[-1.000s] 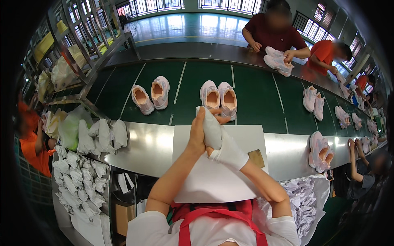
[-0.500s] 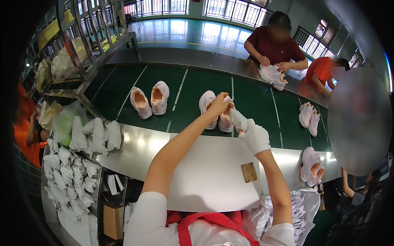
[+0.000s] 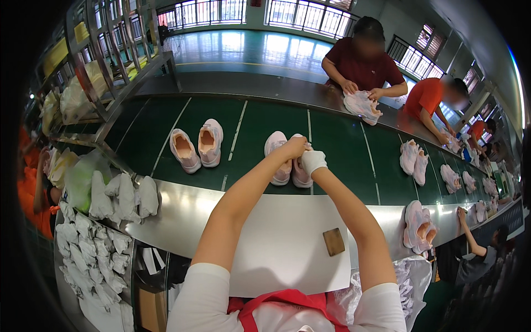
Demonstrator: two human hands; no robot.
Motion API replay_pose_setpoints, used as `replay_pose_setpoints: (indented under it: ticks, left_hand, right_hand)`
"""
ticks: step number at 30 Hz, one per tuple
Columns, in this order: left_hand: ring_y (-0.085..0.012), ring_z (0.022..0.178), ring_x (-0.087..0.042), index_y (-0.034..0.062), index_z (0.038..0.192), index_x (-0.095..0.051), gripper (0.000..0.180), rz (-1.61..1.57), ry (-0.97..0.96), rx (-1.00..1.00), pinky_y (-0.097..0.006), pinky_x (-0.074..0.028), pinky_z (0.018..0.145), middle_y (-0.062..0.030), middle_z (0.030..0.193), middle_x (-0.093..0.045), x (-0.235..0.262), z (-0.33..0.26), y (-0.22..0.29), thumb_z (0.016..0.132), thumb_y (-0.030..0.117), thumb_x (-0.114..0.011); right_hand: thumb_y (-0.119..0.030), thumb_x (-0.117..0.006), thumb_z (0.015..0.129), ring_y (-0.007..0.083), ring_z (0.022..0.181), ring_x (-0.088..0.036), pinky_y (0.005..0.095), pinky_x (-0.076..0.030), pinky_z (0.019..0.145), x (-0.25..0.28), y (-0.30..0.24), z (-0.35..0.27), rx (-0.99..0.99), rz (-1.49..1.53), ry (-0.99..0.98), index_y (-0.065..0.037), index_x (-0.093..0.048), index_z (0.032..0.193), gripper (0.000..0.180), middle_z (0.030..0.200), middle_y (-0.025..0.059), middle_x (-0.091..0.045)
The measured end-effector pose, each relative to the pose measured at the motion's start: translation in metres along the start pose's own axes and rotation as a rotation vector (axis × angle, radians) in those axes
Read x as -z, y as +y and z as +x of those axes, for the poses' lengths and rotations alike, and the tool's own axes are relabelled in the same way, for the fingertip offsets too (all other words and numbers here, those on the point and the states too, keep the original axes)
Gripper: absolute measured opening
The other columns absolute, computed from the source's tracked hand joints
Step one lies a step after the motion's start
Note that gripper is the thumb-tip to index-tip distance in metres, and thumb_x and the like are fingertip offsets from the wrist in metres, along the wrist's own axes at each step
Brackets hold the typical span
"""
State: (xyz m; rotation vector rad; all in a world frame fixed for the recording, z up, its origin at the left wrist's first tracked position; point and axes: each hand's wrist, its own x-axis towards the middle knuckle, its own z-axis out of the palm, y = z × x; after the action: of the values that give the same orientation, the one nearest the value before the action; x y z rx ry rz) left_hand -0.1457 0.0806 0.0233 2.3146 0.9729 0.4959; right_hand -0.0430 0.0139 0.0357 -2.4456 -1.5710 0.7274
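Observation:
My bare left hand (image 3: pixel 296 147) and white-gloved right hand (image 3: pixel 313 161) meet over the opening of a pale pink sneaker (image 3: pixel 301 177) on the green conveyor belt. The left fingers are closed at the shoe's collar. My right hand is closed right beside them, its fingertips hidden; what it holds cannot be seen. The matching sneaker (image 3: pixel 281 176) stands just left, partly behind my left hand and wrist. Further left on the belt is another pink pair (image 3: pixel 210 144) with peach linings showing.
A white board (image 3: pixel 282 243) with a small brown block (image 3: pixel 333 242) lies before me. Several white paper-wrapped bundles (image 3: pixel 91 249) fill the left side. More sneakers (image 3: pixel 418 227) stand at right. Across the belt, a person in dark red (image 3: pixel 365 69) handles a pale shoe.
My right hand has moved up and left to the shoe opening beside my left hand. The white paper-wrapped wad it held is out of sight.

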Motion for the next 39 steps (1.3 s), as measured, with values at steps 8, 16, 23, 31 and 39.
replay_pose_setpoints:
  ticks: [8, 16, 23, 31, 39]
  left_hand:
    - [-0.037, 0.096, -0.059, -0.0021, 0.113, -0.047, 0.065, 0.042, -0.104, 0.004, -0.037, -0.05, 0.078, -0.0231, 0.101, -0.058, -0.015, 0.0, -0.004, 0.057, 0.01, -0.078]
    - [-0.0274, 0.093, -0.058, 0.0056, 0.096, -0.053, 0.016, 0.464, 0.464, 0.101, -0.036, -0.052, 0.072, -0.0114, 0.093, -0.057, -0.078, 0.015, 0.02, 0.081, 0.01, -0.055]
    - [-0.0413, 0.118, -0.045, 0.0033, 0.116, -0.05, 0.047, 0.51, 0.51, 0.196, -0.058, -0.044, 0.085, -0.0242, 0.133, -0.039, -0.016, -0.083, 0.063, 0.075, 0.018, -0.068]
    - [-0.0307, 0.106, -0.05, 0.0025, 0.115, -0.049, 0.053, 0.579, 0.515, 0.349, -0.047, -0.039, 0.088, -0.0152, 0.111, -0.053, 0.049, -0.163, -0.024, 0.073, 0.027, -0.072]
    - [-0.0316, 0.109, -0.057, 0.0002, 0.108, -0.059, 0.028, 1.058, 0.426, 0.495, -0.058, -0.032, 0.096, -0.0208, 0.108, -0.063, 0.075, -0.185, -0.147, 0.087, 0.007, -0.043]
  right_hand:
    - [-0.02, -0.072, 0.067, 0.0338, 0.09, -0.064, 0.0339, -0.051, 0.079, 0.046, 0.049, -0.015, 0.556, 0.02, 0.12, -0.001, -0.055, 0.113, 0.053, 0.1, 0.0208, -0.064]
    - [-0.021, -0.043, 0.092, 0.0373, 0.089, -0.064, 0.0466, -0.052, 0.073, -0.013, 0.037, 0.029, 0.254, -0.041, 0.357, -0.009, -0.049, 0.107, 0.02, 0.099, 0.0187, -0.062]
    - [-0.016, -0.059, 0.079, 0.0372, 0.094, -0.063, 0.0437, -0.051, 0.08, -0.006, 0.023, 0.01, 0.235, -0.058, 0.307, -0.003, -0.055, 0.096, 0.021, 0.099, 0.0207, -0.064]
    - [-0.017, -0.066, 0.076, 0.0334, 0.093, -0.062, 0.035, -0.049, 0.082, 0.023, 0.051, -0.039, 0.416, 0.443, 0.146, -0.004, -0.053, 0.121, 0.049, 0.103, 0.0172, -0.064]
    - [-0.036, -0.07, 0.073, 0.0301, 0.074, -0.059, 0.0408, -0.048, 0.065, 0.04, 0.111, -0.257, 0.369, -0.247, 0.508, -0.006, -0.059, 0.109, 0.048, 0.078, 0.0131, -0.059]
